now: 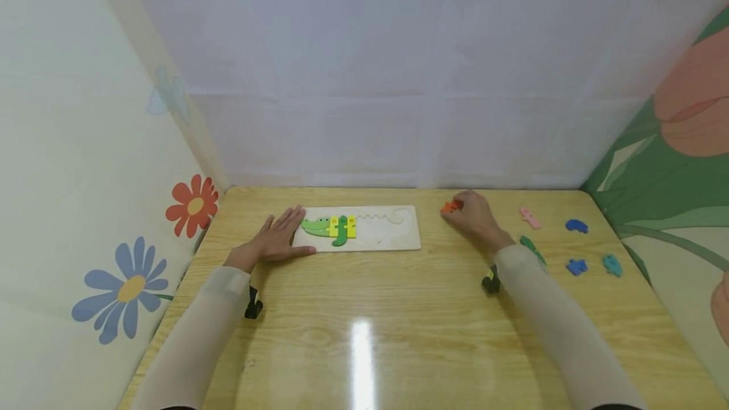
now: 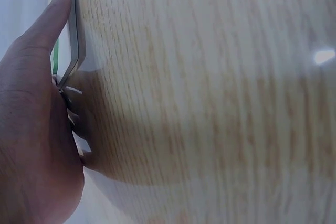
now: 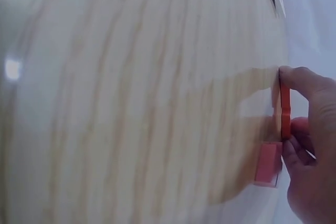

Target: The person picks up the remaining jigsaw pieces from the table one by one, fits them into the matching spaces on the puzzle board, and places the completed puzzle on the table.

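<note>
A pale wooden puzzle board (image 1: 393,238) lies near the back of the table. My left hand (image 1: 276,237) rests on its left end, fingers spread, the thumb (image 2: 55,11) along the front edge. Set in the board are a green crocodile head (image 1: 315,226), yellow body pieces (image 1: 351,228) and a green leg piece (image 1: 342,233); a wavy outline and a curl mark the bare right part. To the right of the board, my right hand (image 1: 477,217) pinches an orange puzzle piece (image 1: 451,206) between thumb and fingers, close over the table in the right wrist view.
Loose pieces lie on the right side of the table (image 1: 364,296): a pink one (image 1: 529,217), a dark blue one (image 1: 577,226), a blue one (image 1: 577,266), a teal one (image 1: 612,265) and a green one (image 1: 532,249) partly behind the right sleeve. A white wall (image 1: 398,138) stands behind.
</note>
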`<state>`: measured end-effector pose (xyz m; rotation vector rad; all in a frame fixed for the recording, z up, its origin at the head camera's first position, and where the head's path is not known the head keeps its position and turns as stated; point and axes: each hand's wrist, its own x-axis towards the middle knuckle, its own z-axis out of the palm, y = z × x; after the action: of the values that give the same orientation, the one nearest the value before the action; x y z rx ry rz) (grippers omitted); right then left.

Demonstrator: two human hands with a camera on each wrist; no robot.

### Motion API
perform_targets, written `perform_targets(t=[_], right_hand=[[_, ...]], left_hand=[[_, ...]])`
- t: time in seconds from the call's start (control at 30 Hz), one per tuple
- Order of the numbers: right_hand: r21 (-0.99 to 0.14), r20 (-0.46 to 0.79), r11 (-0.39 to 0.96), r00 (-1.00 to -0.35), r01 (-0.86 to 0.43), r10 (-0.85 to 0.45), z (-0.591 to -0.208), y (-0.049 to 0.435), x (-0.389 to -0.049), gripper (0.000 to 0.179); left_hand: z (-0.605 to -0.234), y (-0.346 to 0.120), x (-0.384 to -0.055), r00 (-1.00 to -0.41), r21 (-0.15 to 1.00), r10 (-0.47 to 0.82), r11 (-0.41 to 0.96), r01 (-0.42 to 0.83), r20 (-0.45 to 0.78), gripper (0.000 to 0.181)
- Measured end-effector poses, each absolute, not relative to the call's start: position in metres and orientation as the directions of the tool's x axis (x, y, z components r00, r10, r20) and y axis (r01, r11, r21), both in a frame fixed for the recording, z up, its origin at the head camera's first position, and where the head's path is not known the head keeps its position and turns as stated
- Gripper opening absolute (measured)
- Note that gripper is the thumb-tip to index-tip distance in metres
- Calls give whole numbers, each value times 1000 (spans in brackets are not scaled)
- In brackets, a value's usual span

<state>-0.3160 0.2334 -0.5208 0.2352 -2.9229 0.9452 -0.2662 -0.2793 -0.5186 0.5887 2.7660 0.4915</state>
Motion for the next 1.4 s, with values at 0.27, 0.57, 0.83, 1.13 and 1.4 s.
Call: perform_targets(t=[0.27, 0.57, 0.83, 1.13, 1.4], right_hand=[[-539, 152, 799, -964, -266, -219, -517, 236, -316, 50], [-565, 165, 755, -942, -332, -291, -518, 240, -317, 49], [-573, 133, 751, -942, -327, -309, -519, 241, -316, 51], [-565, 121, 749, -933, -345, -339, -519, 240, -316, 54], [-582, 108, 735, -928, -349, -356, -518, 236, -317, 58]], left_hand=[[-514, -274, -265, -884, 331, 411, 885, 327, -224, 120], [-527, -279, -273, -887, 343, 404, 885, 316, -224, 122], [-531, -279, -274, -883, 340, 411, 883, 323, -229, 116], [-534, -281, -277, -888, 339, 405, 885, 320, -219, 117], [-536, -283, -277, -891, 340, 403, 885, 320, -210, 119]])
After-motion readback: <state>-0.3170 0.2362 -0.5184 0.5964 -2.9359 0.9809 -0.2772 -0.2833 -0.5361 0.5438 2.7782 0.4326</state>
